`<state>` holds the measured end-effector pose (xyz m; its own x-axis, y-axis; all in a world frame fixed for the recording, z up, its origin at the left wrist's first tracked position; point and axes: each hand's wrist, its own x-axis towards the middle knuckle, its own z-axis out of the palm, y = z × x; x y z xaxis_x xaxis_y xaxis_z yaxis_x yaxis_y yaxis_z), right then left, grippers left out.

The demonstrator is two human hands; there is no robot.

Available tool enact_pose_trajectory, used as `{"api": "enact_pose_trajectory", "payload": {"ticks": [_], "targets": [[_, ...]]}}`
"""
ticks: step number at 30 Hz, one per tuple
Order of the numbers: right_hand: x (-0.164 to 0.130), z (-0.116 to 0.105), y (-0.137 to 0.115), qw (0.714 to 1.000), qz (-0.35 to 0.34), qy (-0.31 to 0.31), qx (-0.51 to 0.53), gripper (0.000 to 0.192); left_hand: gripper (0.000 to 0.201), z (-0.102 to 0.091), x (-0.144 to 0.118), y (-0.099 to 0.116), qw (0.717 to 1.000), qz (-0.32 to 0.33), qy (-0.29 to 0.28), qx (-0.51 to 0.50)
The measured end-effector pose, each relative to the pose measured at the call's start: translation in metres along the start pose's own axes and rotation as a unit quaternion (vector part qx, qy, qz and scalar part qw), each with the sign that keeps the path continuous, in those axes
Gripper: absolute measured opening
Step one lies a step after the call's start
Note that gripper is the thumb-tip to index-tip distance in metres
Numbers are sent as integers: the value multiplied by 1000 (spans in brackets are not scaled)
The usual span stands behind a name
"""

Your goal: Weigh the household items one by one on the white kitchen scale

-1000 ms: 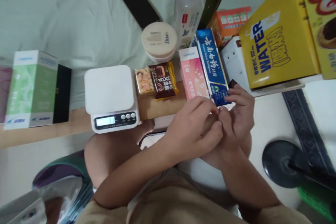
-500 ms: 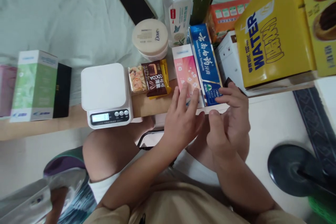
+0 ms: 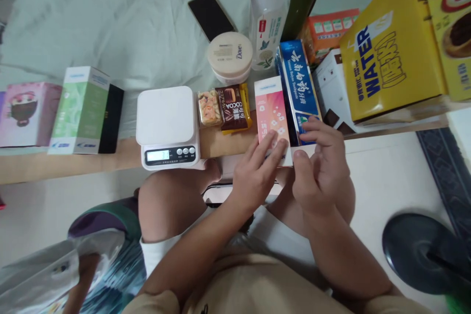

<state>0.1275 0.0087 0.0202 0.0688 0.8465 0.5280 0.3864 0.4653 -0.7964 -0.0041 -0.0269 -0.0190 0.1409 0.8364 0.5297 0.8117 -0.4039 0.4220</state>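
My left hand (image 3: 255,171) lies over the near end of a pink box (image 3: 270,108) with a white top end; its fingers press on the upper face and its thumb is hidden. The box's near end juts over the table's front edge. On its right is a blue Yunnan Baiyao toothpaste box (image 3: 300,78), a narrow gap between them. My right hand (image 3: 322,171) is open at the toothpaste box's near end, fingers bent over its corner. Its thumb stands apart, close to the pink box's corner; whether it touches is unclear.
Left of my hands are a kitchen scale (image 3: 165,117), wrapped snacks (image 3: 231,108), and a green-white box (image 3: 77,113). Behind stand a Dove tub (image 3: 230,56), a bottle (image 3: 268,19) and a phone (image 3: 211,15). A yellow carton (image 3: 393,54) is at the right.
The pink box has slid toward me under my left hand and come apart from the toothpaste box. My right hand stays near the toothpaste box. The whole view has shifted.
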Motion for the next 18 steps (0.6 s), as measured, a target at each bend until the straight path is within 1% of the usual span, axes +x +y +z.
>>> {"api": "enact_pose_trajectory", "payload": {"ticks": [1,3,6,9,13,14,16,17,18], "targets": [[-1,1,0,1000,2,-9,8,21,51,-2,0,1,1000,-11,4,-12],[-3,2,-1,999,10,-36,18,24,53,-7,1,2,999,-14,15,-32],[-6,4,-4,997,24,-74,20,31,59,-11,1,2,997,20,51,-52],[-8,5,-8,996,36,-73,31,37,68,-14,2,2,995,37,74,-59],[-9,8,-12,988,58,-75,122,43,72,-23,4,4,989,58,113,-74],[-9,10,-12,985,65,-68,142,42,71,-27,4,4,987,54,114,-101],[-10,14,-11,981,87,-55,164,41,68,-35,5,2,974,12,89,-210],[-11,17,-10,978,99,-52,174,41,67,-39,5,0,956,-18,71,-285],[-12,20,-9,976,107,-56,184,42,67,-43,5,-3,931,-48,56,-357]]}}
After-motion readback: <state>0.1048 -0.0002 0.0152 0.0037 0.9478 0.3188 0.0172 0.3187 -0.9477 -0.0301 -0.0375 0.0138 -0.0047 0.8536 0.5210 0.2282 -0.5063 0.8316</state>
